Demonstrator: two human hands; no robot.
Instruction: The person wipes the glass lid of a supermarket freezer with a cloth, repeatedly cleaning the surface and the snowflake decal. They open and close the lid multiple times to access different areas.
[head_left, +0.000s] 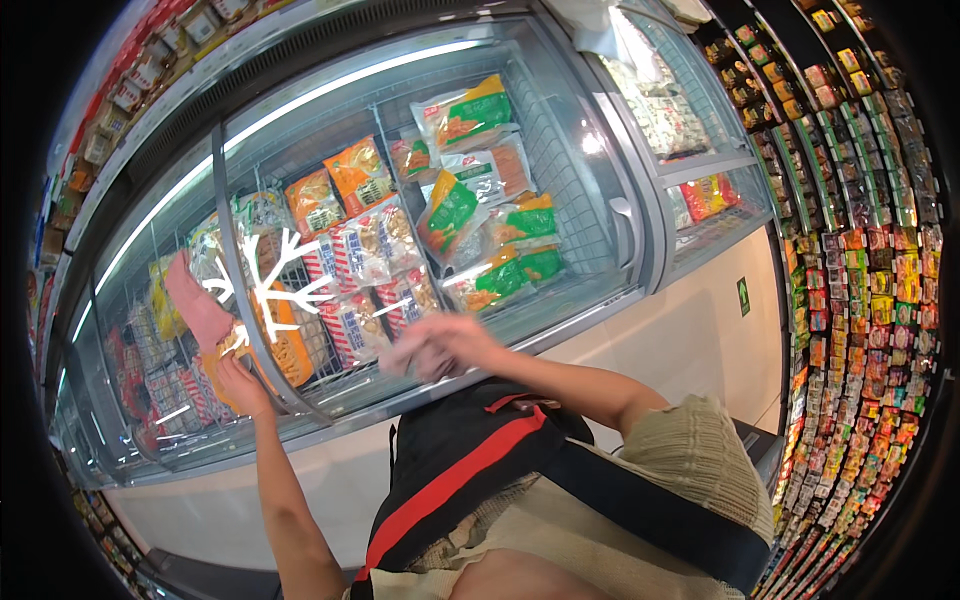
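A chest freezer with sliding glass lids (607, 195) lies before me. My left hand (241, 381) is over the lid near the upright frame bar, its fingers at the lower end of a pink cloth (196, 304) that stretches up and left over the glass. Above the freezer's near edge is my right hand (442, 345), blurred; a pinkish, crumpled shape shows at its fingers, too smeared to name. Under the glass lie orange bags (360, 176), red-and-white striped bags (352, 330) and green-and-orange bags (450, 214) of frozen food. A white snowflake decal (262, 289) marks the lid.
A black bag with a red stripe (457, 487) hangs at my front. Shelves of packaged goods (877, 300) line the right side. Jars (146, 71) stand on a shelf beyond the freezer. Another freezer section (712, 199) adjoins at the right, with a whitish cover partly over it.
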